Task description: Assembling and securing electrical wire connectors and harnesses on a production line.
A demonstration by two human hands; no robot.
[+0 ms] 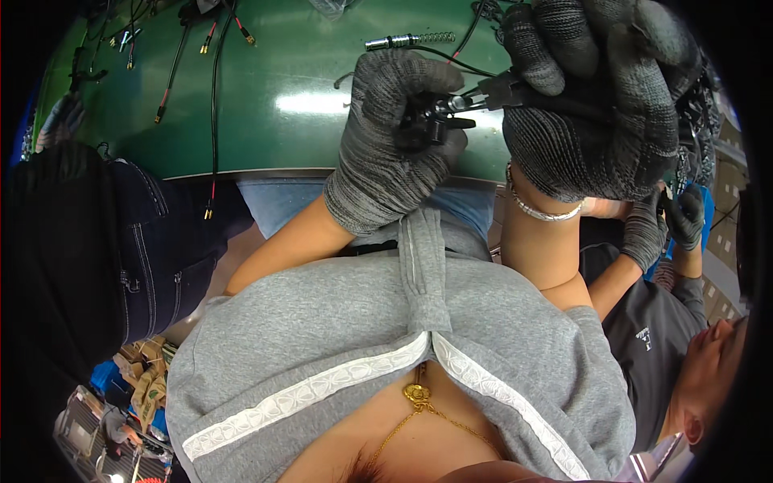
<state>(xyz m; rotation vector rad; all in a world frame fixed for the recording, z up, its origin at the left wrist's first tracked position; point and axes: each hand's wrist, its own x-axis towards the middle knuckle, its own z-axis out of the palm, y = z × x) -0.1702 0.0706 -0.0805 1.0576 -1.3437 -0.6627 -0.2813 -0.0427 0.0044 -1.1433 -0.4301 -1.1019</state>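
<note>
My left hand (394,133), in a grey knitted glove, is closed around a small black part (417,125) with a bright metal pin and a short black lever-like piece. Most of that part is hidden by the fingers. My right hand (596,105), gloved alike, grips a dark pliers-like tool (506,90), whose narrow tip reaches the metal end of the black part. Whether the tip touches it I cannot tell. Just beyond my left hand, a metal rod with a coil spring (411,40) lies on the green table (266,133).
Black cables (215,97) with red sleeves and gold-coloured ends lie on the table's left side, one hanging over the near edge. A clear plastic bag (330,6) is at the far edge. Another person (652,322) works at my right; a dark-clothed person (121,241) is at my left.
</note>
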